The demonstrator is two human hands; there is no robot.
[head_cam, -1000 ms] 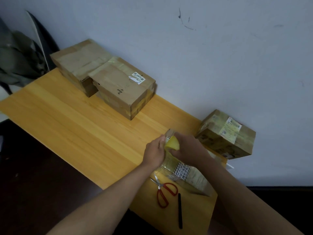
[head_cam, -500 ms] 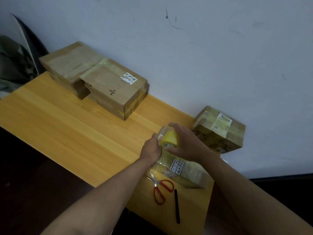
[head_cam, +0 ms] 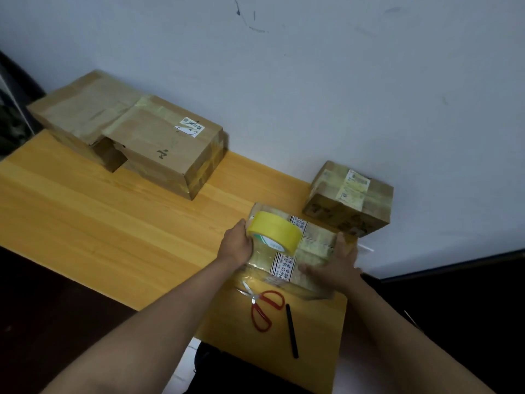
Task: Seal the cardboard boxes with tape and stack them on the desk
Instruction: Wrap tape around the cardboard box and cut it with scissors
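Yellow tape roll (head_cam: pixel 274 234) gripped by left hand (head_cam: pixel 235 245); right hand (head_cam: pixel 332 268) clasps taped box (head_cam: pixel 309 248).

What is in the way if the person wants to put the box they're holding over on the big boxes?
Nothing visible. Between the held box and the big boxes lies only bare desk. The tape roll rests on the held box, so it could slide off. The scissors and pen lie nearer the person.
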